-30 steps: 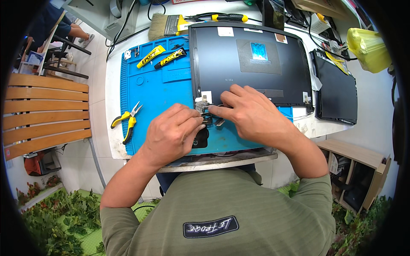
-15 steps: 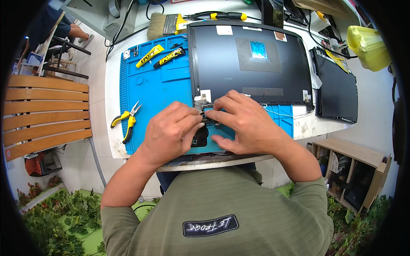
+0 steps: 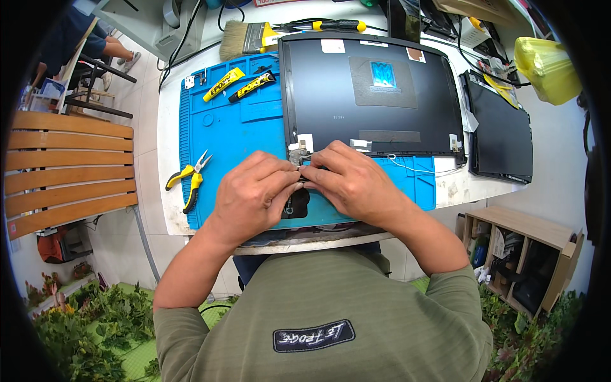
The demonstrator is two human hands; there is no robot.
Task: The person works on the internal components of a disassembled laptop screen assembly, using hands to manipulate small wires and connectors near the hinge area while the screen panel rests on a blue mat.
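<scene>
Laptop lid shell (image 3: 375,118), dark and wide, lies just ahead of the left hand (image 3: 251,197) and right hand (image 3: 347,181) that I watch remotely, spreading mostly to their right. Its long axis runs left to right. Its near left corner, with a grey hinge mount (image 3: 295,156), sits directly beyond where the fingertips gather; I judge that closeness the relation that matters most. The right hand is nearer the lid, its knuckles overlapping the near edge.

I see the left hand pinched, thumb toward forefinger, on a small dark hinge part (image 3: 303,180), mostly hidden. The right fingertips close in at the same spot; I cannot tell whether they grip it too.

The lid looks matte and flat, with pale rectangular stickers (image 3: 333,46) and a shiny blue patch (image 3: 384,74). Beneath the hands spreads a rubbery blue mat (image 3: 223,140), ribbed along its left side. Left of the left hand rest pliers (image 3: 196,170) with slim metal tips and yellow-black handles. Ahead of that hand lie 2 smooth epoxy tubes, 1 yellow (image 3: 224,84) and 1 black (image 3: 252,86), then a coarse-bristled paintbrush (image 3: 248,39).
</scene>
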